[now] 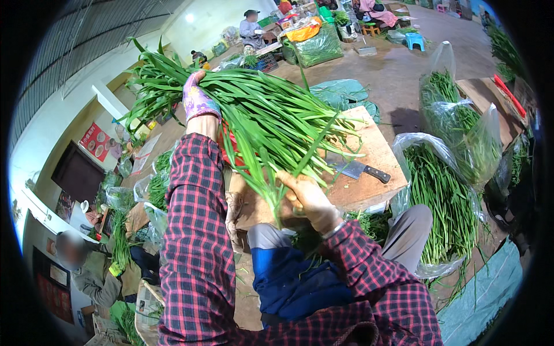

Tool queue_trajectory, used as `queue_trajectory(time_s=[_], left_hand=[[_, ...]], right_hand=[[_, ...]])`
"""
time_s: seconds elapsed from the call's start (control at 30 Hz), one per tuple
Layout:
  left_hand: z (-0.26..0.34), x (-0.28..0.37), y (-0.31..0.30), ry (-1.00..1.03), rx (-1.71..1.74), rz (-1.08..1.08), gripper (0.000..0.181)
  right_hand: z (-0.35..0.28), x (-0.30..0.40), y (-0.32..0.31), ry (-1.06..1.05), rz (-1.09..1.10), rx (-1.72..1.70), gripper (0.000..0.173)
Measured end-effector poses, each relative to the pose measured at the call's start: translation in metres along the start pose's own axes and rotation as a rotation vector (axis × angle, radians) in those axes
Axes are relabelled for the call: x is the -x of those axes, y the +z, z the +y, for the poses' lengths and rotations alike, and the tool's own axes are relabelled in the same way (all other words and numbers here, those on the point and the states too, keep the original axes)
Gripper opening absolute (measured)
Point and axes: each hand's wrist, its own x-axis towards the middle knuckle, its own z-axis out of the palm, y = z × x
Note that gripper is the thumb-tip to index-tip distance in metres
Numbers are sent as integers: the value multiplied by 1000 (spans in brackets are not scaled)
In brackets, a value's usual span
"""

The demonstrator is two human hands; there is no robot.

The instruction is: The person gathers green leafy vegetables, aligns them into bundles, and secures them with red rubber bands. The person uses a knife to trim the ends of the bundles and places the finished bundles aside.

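My left hand, in a patterned fingerless-looking glove, is closed around a large bunch of long green leafy stalks, likely garlic chives, whose pale ends fan out to the right. Lower down, my right hand pinches some stalks hanging from the bunch near their pale ends. Under the stalks stands a thick wooden block. A cleaver with a dark handle lies on it, its blade partly covered by stalks. Something red shows behind the bunch.
Right of the block, an open clear plastic bag holds upright green stalks. Behind it stand more filled bags. A green sheet lies beyond the block. A person with a yellow-green glove sits at lower left, holding greens. Others sit farther back.
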Motion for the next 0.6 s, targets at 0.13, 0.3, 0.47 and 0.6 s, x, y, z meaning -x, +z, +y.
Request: queue_trajectory(time_s=[0.13, 0.3, 0.47, 0.6], left_hand=[[10, 6, 0, 54, -63, -50, 15], [8, -21, -19, 38, -56, 1, 12], [14, -12, -24, 16, -111, -75, 12], [22, -17, -34, 12, -138, -24, 14]], right_hand=[[27, 9, -15, -64, 87, -104, 31], [89, 89, -78, 155, 199, 147, 48], [89, 119, -100, 223, 90, 1567, 61], [18, 62, -49, -523, 361, 1217, 40]])
